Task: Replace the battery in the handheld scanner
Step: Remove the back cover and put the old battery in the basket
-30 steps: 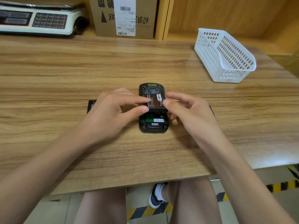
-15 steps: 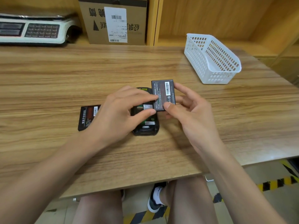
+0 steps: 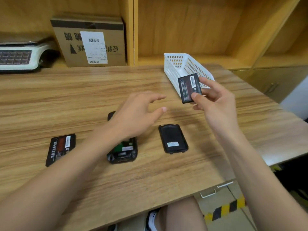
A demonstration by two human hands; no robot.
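scanner first: the black plastic handheld scanner (image 3: 122,151) lies back-up on the wood-grain tabletop (image 3: 83,97), near the front edge, partly hidden under the left forearm. its battery bay is open and bare, with green board and a white label showing. its flat black back cover (image 3: 173,138) lies just beside it to the right, apart from it. a flat black battery with red print (image 3: 60,148) lies well to its left, untouched. the right hand (image 3: 215,104) pinches another flat black rectangular battery (image 3: 190,88) between thumb and fingers, raised in front of the white perforated plastic basket (image 3: 180,67). the left hand (image 3: 136,114) hovers above the scanner, fingers spread wide, holding nothing. so the cover is off and the bay emptied, i judge; seating a battery and refitting the cover remain. the scanner's long axis runs roughly away from the person, leaning slightly left; the open end points toward them.
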